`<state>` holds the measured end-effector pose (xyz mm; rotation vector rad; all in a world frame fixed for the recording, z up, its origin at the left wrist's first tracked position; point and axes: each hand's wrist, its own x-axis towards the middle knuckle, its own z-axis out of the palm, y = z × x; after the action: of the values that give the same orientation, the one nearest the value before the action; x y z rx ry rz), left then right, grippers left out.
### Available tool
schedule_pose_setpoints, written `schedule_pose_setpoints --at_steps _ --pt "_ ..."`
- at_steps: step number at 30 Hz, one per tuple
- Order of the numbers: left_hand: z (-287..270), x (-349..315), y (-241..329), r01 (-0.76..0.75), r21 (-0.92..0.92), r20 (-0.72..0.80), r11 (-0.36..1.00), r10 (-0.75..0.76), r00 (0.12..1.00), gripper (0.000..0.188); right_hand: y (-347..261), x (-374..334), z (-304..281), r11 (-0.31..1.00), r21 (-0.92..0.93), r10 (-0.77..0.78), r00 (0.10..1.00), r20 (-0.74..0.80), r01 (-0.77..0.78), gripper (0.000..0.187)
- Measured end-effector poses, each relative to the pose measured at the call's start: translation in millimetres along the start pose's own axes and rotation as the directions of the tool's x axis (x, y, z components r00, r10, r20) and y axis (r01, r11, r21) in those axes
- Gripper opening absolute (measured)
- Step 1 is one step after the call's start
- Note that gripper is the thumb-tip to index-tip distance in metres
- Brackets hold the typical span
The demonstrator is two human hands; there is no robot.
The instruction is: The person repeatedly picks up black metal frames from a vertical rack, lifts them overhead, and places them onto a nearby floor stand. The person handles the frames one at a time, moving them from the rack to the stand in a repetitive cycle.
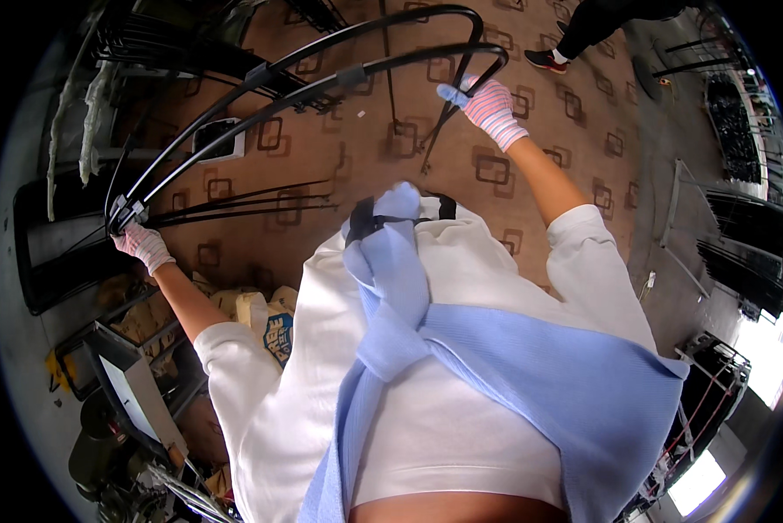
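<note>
Two long black bent-tube frames (350, 77) span from my left side to the upper middle, lying nearly side by side. Their tubes curve, with a sleeve-like joint partway along each. My right hand (493, 112), in a red-and-white striped glove with blue fingertips, is closed round the bent tubes at their far right end. At the left end, my left hand (146, 247), gloved the same way, grips the frames where their tubes come together. Part of its fingers is hidden behind the tubes.
A brown patterned floor (496, 170) lies below. More black tubes (208, 61) are stacked at the upper left. Another person's shoe (546, 61) stands at the upper right. Printed bags (254, 314) and a metal-framed stand (134, 392) are at the lower left. Black parts hang at the right.
</note>
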<state>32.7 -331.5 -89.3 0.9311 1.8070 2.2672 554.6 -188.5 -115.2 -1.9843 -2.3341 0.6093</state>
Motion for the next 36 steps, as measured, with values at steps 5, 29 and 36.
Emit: schedule_pose_setpoints --at_steps 5,29,36 --pt "6.1 -15.4 7.9 0.080 -0.096 0.044 0.992 -0.076 0.996 0.015 28.6 21.7 9.7 0.852 0.522 -0.073 0.997 0.021 0.051 0.049" --pt "-47.5 -72.8 12.0 0.114 -0.220 0.105 0.969 -0.093 0.990 0.033 20.2 41.6 -60.9 0.249 0.864 -0.331 0.877 -0.349 0.438 0.058" --pt "-28.8 -83.3 40.7 0.112 -0.093 0.071 0.989 -0.105 0.992 0.017 -4.2 57.3 -99.2 0.436 0.462 -0.664 0.622 -0.415 0.772 0.089"
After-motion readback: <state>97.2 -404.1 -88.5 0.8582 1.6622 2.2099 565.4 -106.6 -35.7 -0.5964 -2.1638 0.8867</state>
